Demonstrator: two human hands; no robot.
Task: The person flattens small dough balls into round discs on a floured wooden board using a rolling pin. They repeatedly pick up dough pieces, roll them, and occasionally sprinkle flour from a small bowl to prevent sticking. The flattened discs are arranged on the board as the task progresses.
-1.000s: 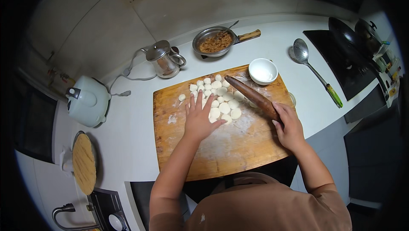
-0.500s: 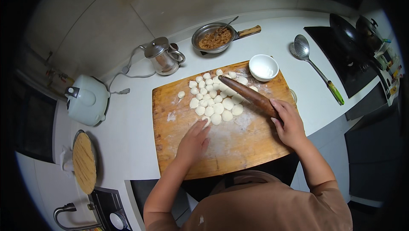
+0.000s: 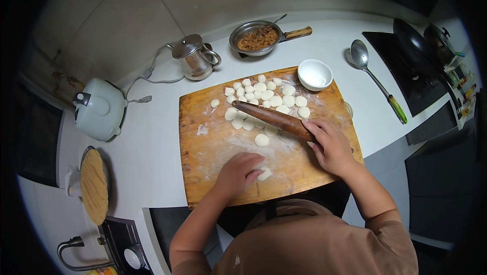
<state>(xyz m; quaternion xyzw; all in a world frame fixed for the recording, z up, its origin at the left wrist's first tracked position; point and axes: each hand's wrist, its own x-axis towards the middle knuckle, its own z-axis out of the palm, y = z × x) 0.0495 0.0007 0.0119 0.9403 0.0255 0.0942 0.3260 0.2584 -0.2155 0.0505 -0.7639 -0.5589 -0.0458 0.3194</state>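
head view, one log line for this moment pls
left hand on dough piece | right hand on rolling pin | floured cutting board

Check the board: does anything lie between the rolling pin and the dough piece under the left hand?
One loose dough piece lies on the floured board between the rolling pin and the held piece under the left hand.

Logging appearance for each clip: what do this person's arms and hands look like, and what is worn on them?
Both hands are bare: no gloves, rings, watch or bands show on the left hand or right hand. The forearms are uncovered up to short sleeves of a plain light-brown shirt, which has a small white speck near its lower left. No markings are visible.
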